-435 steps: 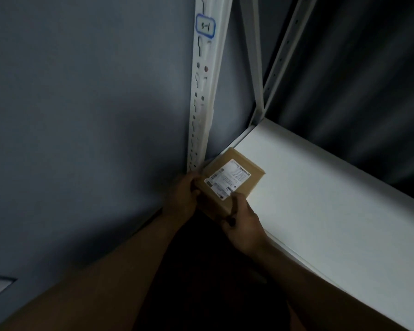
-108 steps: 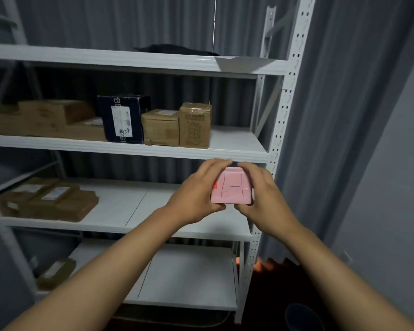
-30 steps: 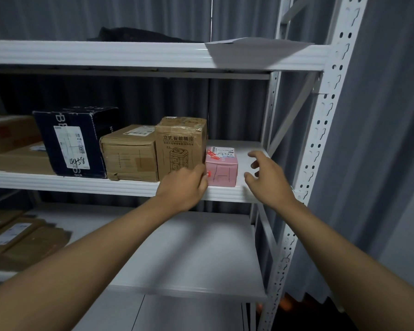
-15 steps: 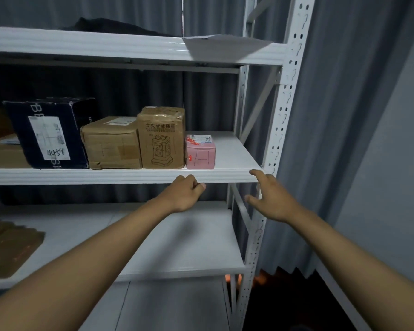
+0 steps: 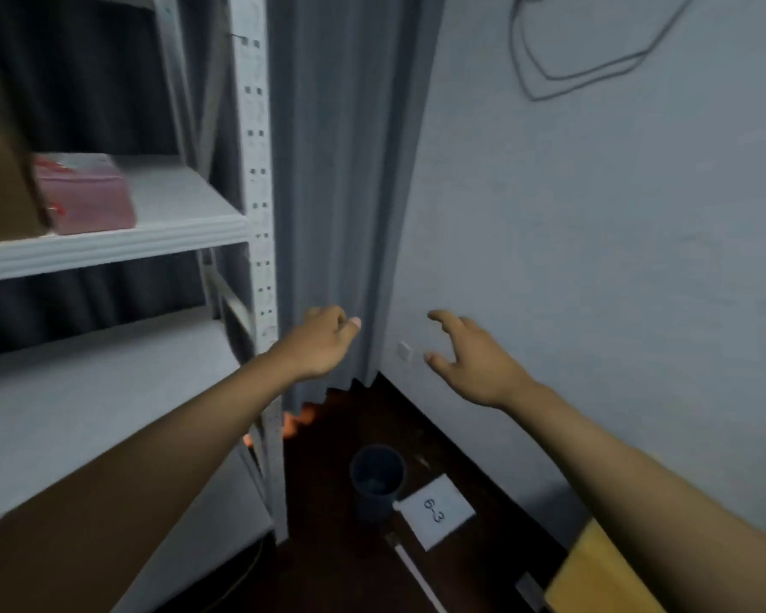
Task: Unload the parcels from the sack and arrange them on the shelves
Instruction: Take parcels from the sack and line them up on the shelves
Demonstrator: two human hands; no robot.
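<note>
Status: one pink parcel (image 5: pixel 85 199) stands on the upper shelf (image 5: pixel 107 250), touching a brown box (image 5: pixel 1 170) on its left. The placement of this parcel is judged complete. The sack is not in view, so the number of parcels left cannot be determined. A yellow-brown object (image 5: pixel 602 572) shows at the lower right corner; whether it is the sack or a parcel cannot be told.

Hands: both are empty and in mid-air, well apart from the shelf. The left hand (image 5: pixel 323 347) has loosely curled fingers and holds nothing. The right hand (image 5: pixel 474 360) has spread, relaxed fingers and holds nothing.

Surroundings: the shelf post (image 5: pixel 257 214) stands at centre left, with a grey curtain (image 5: pixel 341 170) beside it and a wall (image 5: pixel 593 214) to the right. On the dark floor are a dark cup-shaped bin (image 5: pixel 377 480) and a white card marked "6-3" (image 5: pixel 434 511).

Change from the frame half a second earlier: both hands were then at the front edge of the upper shelf, and the row of boxes filled the left of the view. The view has now swung right and down towards the floor, the hands have dropped below the shelf edge, and only the right end of the row shows.

Remaining, as judged: return to the sack, take the next parcel, and place it on a shelf.
</note>
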